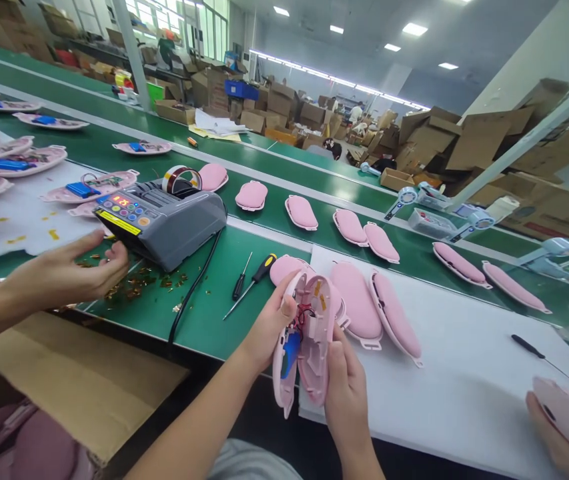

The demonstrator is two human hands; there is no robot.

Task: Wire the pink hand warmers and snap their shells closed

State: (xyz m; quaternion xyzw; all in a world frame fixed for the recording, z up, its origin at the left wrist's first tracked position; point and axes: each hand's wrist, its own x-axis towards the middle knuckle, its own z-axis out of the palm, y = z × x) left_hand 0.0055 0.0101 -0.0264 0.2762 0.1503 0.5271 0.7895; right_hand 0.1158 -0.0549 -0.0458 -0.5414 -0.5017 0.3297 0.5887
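Two halves of a pink plastic casing stand parted like an open book in front of me. My left hand point(267, 330) is closed on the left half point(287, 363), which carries a blue battery and thin red and black wires. Around the right half point(318, 353), with amber tape inside, my right hand point(347, 387) is closed. The wires run between both halves. Just behind them on the table lie pink casings, among them a rounded one point(357, 300) and one on its side point(394, 317).
A grey tape dispenser point(164, 220) stands left, with a co-worker's hand point(89, 263) before it and tape scraps around. Two screwdrivers point(251, 283) lie beside its cable. Pink casings point(301, 212) line the green belt. Another person's hand point(547, 413) holds a casing at right, near a screwdriver point(529, 347).
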